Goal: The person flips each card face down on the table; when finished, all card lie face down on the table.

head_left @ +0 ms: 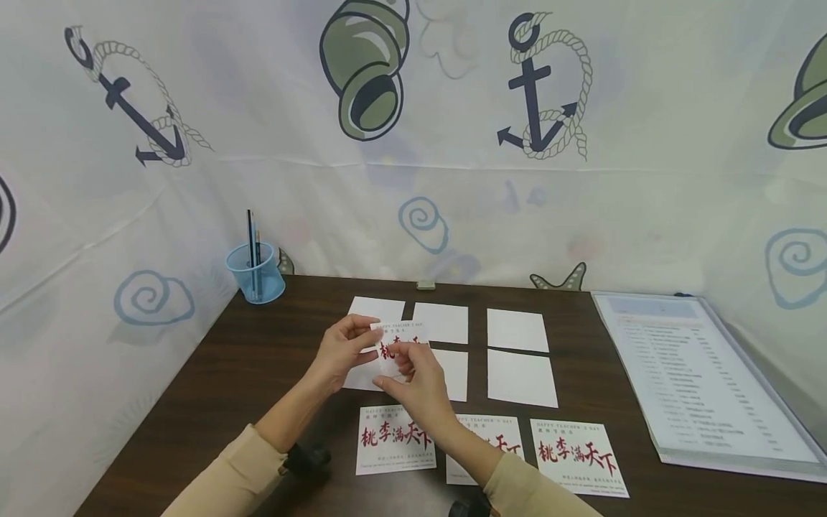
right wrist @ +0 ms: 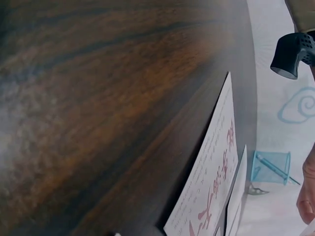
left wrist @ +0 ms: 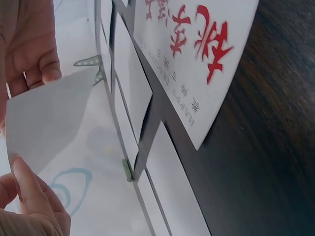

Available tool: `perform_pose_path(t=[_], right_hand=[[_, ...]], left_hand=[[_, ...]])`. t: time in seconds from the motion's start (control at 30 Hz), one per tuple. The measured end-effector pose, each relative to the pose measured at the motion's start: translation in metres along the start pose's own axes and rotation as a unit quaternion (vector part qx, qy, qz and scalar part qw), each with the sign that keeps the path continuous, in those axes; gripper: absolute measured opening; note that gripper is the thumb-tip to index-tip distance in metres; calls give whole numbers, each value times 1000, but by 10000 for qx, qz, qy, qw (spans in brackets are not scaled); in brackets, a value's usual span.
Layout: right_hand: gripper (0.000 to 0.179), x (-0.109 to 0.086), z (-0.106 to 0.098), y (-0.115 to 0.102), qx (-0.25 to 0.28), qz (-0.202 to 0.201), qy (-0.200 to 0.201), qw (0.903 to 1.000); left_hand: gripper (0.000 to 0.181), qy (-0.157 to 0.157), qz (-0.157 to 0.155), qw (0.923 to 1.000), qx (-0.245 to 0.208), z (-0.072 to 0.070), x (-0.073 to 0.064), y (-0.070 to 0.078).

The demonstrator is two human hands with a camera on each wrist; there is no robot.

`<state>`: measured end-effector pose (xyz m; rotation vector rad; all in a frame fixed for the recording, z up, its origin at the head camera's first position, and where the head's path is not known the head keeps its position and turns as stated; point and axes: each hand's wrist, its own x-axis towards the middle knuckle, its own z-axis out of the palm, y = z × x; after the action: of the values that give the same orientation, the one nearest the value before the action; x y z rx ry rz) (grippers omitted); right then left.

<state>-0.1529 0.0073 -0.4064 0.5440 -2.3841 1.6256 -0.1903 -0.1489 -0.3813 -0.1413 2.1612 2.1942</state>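
A white card (head_left: 402,332) printed with red Chinese characters is held up above the table. My left hand (head_left: 349,348) pinches it at its left edge. The fingers of my right hand (head_left: 420,377) curl at its front and lower right, covering part of the print. In the left wrist view, the card's plain back (left wrist: 49,120) shows between the left hand (left wrist: 34,201) below and the right hand (left wrist: 32,44) above. The right wrist view catches the left hand (right wrist: 307,189) at its edge, while the right hand's fingers are out of sight there.
Blank white cards (head_left: 522,377) lie in two rows behind the hands. Three printed cards (head_left: 579,457) form a row nearer the front. A blue pen cup (head_left: 255,276) stands at the back left. On the right lies a large printed sheet (head_left: 704,373) in a clear cover.
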Motion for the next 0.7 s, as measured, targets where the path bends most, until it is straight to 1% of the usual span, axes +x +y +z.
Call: perform_pose_path(t=[0.07, 0.17, 0.37, 0.47, 0.6, 0.7], right_hand=[[41, -1, 0, 0, -69, -98, 38, 9999], [38, -2, -1, 0, -181, -368, 135, 9991], [30, -2, -5, -1, -339, -1093, 458, 9924], [26, -1, -6, -1, -308, -1361, 623, 9882], [23, 0, -5, 1, -214, -1613, 792, 9835], [23, 0, -5, 3, -117, -1578, 906, 9832]], left_hand=[[31, 18, 28, 10000, -50, 2, -1, 1], [31, 87, 166, 9998, -51, 3, -3, 3], [30, 210, 727, 9971, 57, 7, -7, 8], [30, 224, 953, 9951, 133, 9, -10, 10], [31, 204, 1172, 9924, 314, 9, -13, 12], [32, 197, 1314, 9901, 456, 8, -14, 11]])
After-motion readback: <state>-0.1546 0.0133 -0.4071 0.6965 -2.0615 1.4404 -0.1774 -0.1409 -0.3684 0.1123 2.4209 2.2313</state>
